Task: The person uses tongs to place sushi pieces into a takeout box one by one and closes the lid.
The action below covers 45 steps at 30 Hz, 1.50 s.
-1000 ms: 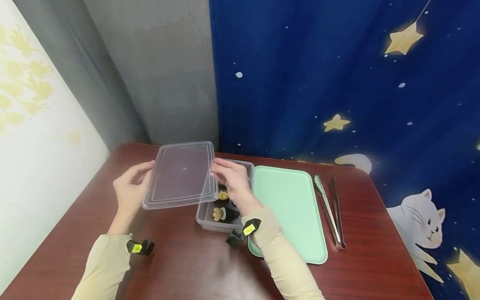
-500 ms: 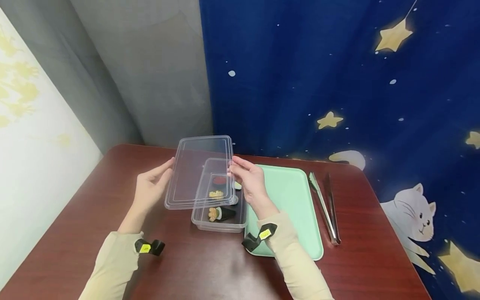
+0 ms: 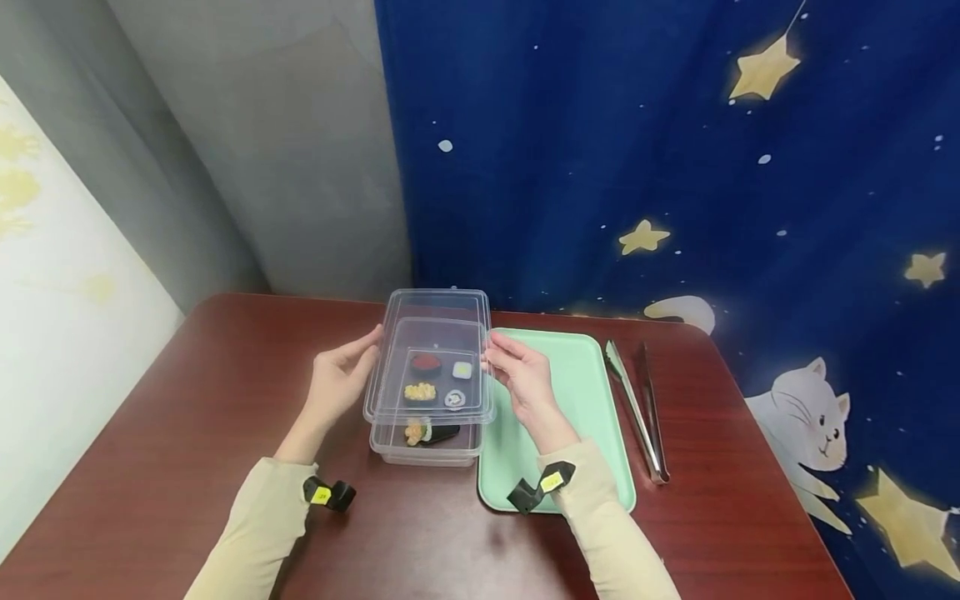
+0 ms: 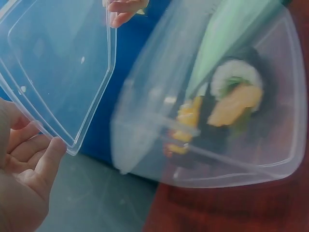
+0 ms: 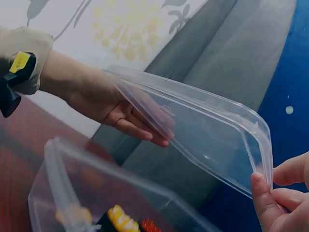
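A clear plastic lid [image 3: 437, 310] hangs tilted above a clear food container [image 3: 427, 457]. My left hand [image 3: 341, 385] pinches its left edge, and my right hand [image 3: 525, 382] pinches the right edge between thumb and fingers. In the right wrist view a gap shows between the lid [image 5: 207, 130] and the container below it. Inside the container lie several pieces of sushi: a cone-shaped hand roll [image 3: 438, 433] at the front, a corn-topped piece [image 3: 420, 392], a red-topped piece [image 3: 426, 363] and small white rolls [image 3: 454, 400], most of them seen through the lid.
A mint-green tray [image 3: 562, 367] stands right of the container, partly under my right forearm. Metal tongs [image 3: 647, 425] lie beyond it, arms spread. The dark red table [image 3: 225, 400] ends at grey and blue curtains [image 3: 525, 167] behind.
Both hands have carried the lid rightward, from the container's left side to over it. The camera view has also shifted a little. Container, tray and tongs stay in place on the table.
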Each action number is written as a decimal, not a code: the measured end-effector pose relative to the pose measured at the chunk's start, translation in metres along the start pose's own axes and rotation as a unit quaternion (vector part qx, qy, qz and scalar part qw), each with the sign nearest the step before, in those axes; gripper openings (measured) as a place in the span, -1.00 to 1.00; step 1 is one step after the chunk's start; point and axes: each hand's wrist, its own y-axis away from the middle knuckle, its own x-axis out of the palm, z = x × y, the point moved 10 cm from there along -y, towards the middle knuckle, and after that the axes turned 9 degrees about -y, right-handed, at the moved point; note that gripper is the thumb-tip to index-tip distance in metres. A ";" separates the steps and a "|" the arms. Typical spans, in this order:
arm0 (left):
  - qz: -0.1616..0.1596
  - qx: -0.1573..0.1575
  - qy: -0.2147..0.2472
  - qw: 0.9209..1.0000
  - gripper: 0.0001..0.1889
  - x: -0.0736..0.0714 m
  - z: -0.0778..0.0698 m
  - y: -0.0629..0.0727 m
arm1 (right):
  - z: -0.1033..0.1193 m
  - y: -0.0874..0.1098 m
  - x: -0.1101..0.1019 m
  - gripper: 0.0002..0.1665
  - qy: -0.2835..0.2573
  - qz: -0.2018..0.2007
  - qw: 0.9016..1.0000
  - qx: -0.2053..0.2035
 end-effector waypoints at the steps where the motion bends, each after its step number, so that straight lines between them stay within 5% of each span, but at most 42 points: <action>1: 0.004 -0.002 0.000 1.000 -0.70 0.003 0.003 0.001 | -0.003 0.000 -0.003 -0.56 0.004 0.000 1.000 0.002; 11: 0.022 -0.015 0.004 1.000 -0.70 0.016 0.024 0.012 | -0.031 -0.001 -0.021 -0.55 0.020 -0.001 1.000 0.019; 21: 0.035 -0.022 0.008 0.999 -0.67 0.023 0.034 0.019 | -0.030 -0.003 -0.023 -0.60 0.132 0.011 0.991 -0.016; 25: 0.036 -0.013 0.011 0.999 -0.67 0.025 0.034 0.020 | -0.021 -0.003 -0.019 -0.62 0.242 0.026 0.968 -0.054; 32: 0.032 -0.006 0.003 0.999 -0.66 0.027 0.034 0.021 | -0.016 0.000 -0.006 -0.62 0.419 0.068 0.897 -0.122; 35: 0.035 0.004 -0.003 0.999 -0.64 0.027 0.032 0.022 | -0.013 0.004 0.000 -0.60 0.452 0.081 0.876 -0.146; 45: 0.018 0.003 -0.033 0.999 -0.64 0.027 0.031 0.029 | -0.012 0.009 0.005 -0.55 0.482 0.104 0.857 -0.151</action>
